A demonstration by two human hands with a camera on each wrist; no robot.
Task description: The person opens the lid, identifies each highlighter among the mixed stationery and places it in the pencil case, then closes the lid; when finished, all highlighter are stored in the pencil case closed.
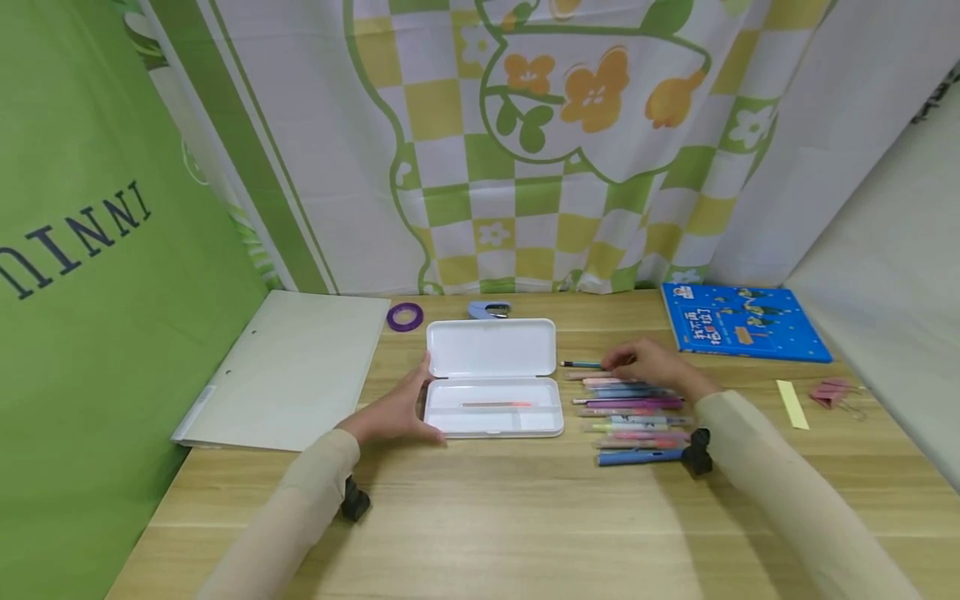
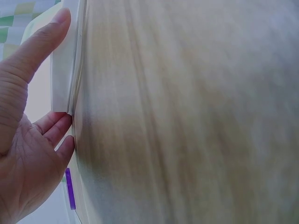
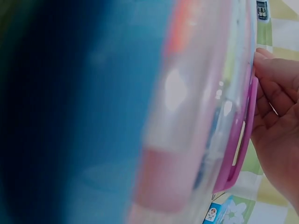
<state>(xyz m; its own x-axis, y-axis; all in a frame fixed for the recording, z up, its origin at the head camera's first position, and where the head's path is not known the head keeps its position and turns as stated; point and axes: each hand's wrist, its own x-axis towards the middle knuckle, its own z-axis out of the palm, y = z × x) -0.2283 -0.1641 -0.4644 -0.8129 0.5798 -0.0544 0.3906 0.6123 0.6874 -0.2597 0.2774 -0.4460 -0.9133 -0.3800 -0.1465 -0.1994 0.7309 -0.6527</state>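
Here, right hand (image 1: 651,365) fingers curled on pens (image 1: 633,417) lying lengthwise along desk's (image 1: 480,517) front edge; left hand (image 1: 393,410), fingers straight, touches open pencil case (image 1: 492,377).

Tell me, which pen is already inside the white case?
The orange pen. It lies alone in the case; all the others sit in a row on the table beside it.

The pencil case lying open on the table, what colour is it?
The pencil case is white, clearest in the head view.
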